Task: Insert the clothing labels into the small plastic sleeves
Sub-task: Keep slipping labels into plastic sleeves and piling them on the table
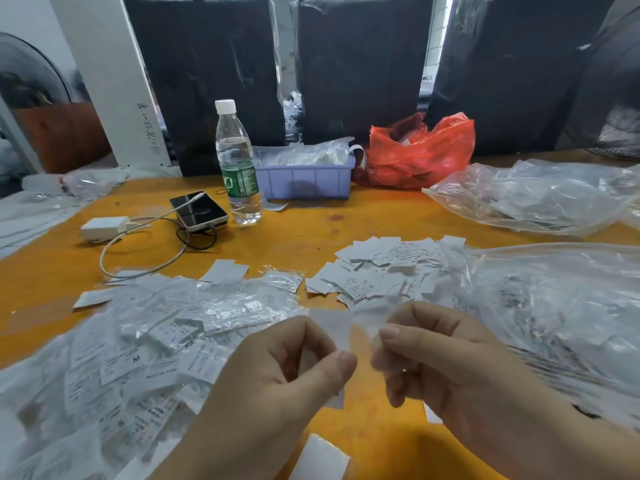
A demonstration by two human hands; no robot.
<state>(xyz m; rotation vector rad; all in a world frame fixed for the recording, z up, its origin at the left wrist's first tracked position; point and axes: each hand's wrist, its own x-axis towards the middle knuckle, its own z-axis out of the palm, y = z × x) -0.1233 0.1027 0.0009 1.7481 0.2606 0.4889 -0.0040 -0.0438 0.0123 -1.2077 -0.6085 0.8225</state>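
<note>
My left hand (277, 379) pinches a white clothing label (330, 327) between thumb and fingers, low in the middle of the view. My right hand (446, 358) pinches a small clear plastic sleeve (367, 322) right beside it; the label's edge meets the sleeve, and blur hides how far it is inside. A heap of loose white labels (377, 268) lies just beyond my hands. A pile of labels in sleeves (145, 341) spreads over the table to the left.
On the orange table (311, 233) stand a water bottle (238, 164), a phone (199, 211) with a charger and cable (104, 227), a purple bin (304, 178), a red bag (420, 152) and clear plastic bags (540, 199) at right. A label (320, 459) lies near the front edge.
</note>
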